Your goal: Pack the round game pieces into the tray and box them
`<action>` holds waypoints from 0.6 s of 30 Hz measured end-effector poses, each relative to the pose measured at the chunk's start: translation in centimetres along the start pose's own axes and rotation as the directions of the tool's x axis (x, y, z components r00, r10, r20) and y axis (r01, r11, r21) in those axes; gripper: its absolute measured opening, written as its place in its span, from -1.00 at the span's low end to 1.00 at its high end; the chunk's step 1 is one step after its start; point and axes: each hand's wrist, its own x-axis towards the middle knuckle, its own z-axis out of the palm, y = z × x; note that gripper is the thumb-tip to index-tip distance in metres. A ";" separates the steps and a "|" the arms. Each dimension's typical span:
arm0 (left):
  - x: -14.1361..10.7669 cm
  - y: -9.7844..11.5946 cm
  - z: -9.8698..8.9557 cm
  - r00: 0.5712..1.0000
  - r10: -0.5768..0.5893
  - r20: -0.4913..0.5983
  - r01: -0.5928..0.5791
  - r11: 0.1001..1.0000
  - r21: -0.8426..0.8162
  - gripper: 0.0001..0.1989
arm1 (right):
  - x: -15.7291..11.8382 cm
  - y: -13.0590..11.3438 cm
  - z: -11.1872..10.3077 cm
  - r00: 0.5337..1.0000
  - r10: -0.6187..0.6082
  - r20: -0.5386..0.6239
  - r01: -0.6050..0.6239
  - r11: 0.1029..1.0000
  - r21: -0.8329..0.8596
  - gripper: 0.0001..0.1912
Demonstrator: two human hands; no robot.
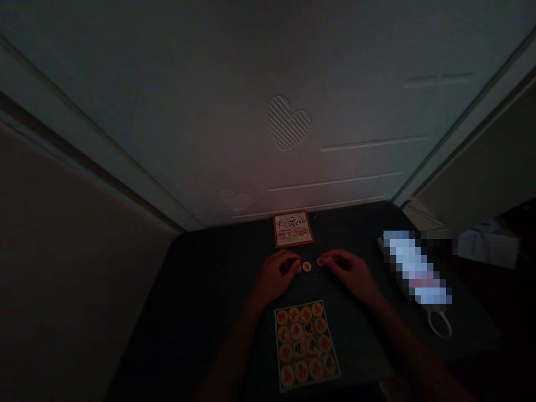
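On the dark table, a round pale piece with a red character (307, 267) lies between my two hands. My left hand (280, 274) is closed, its thumb and fingers on another round piece (298, 268) beside that one. To the right, my right hand (344, 269) pinches a round piece (320, 261) at its fingertips. Nearer to me sits a square tray (277, 357) filled with rows of round pieces, some marked in red and some in black. Behind my hands lies a flat box with printed characters (293, 228).
A blurred-out bright device (416, 271) lies on the table's right side, with a white loop (440, 325) by its lower end. A pale panel with embossed hearts (288, 123) rises behind the dark table (201, 279). A whitish object (488, 245) is at the far right.
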 end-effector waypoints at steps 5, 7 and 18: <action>0.1 -0.3 0.1 1.000 0.002 -0.028 -0.002 1.000 -0.017 -0.85 | -0.6 -1.0 -0.3 1.000 0.013 0.008 -0.013 1.000 -0.019 -0.67; 0.1 -0.4 0.1 0.999 0.006 -0.034 -0.007 1.000 -0.018 -0.86 | -1.6 -1.6 -0.4 0.999 0.027 0.042 -0.026 0.999 -0.024 -0.68; 0.1 -0.5 0.1 0.997 0.041 -0.061 -0.043 0.999 -0.032 -0.86 | -11.9 -2.7 0.6 0.988 0.105 0.117 -0.117 0.988 0.100 -0.76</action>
